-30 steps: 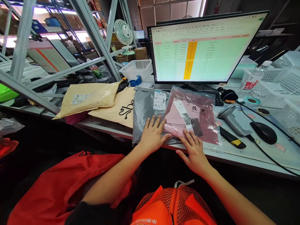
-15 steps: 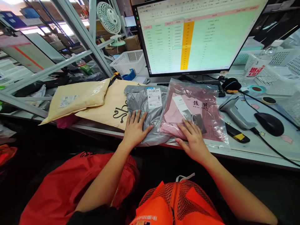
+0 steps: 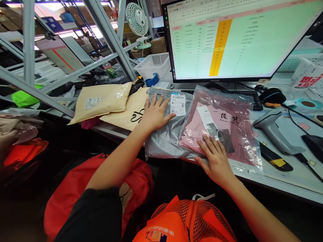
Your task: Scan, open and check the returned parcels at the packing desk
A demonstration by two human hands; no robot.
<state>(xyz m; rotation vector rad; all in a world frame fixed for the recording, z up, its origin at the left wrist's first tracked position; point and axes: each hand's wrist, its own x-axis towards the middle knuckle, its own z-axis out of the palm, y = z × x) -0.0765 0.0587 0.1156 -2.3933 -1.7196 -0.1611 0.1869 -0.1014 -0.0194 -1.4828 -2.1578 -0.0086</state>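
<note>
A grey mailer bag (image 3: pixel 166 137) with a white barcode label (image 3: pixel 178 104) lies at the table's front edge. My left hand (image 3: pixel 154 112) rests flat on its upper left part, fingers spread. Overlapping the grey bag's right side is a clear plastic bag holding a pink garment (image 3: pixel 222 129). My right hand (image 3: pixel 214 158) lies flat on that bag's lower left corner, fingers stretched out. Neither hand grips anything.
Two tan mailers (image 3: pixel 103 101) lie to the left. A monitor (image 3: pixel 239 37) stands behind the bags. A barcode scanner (image 3: pixel 276 131), a box cutter (image 3: pixel 276 160) and a mouse (image 3: pixel 313 143) lie to the right. White basket (image 3: pixel 151 65) at the back, red bag (image 3: pixel 83 188) below.
My left hand has slid up the grey bag from its lower left to its upper left, near the label. My right hand stays on the pink garment bag. The camera shifted left.
</note>
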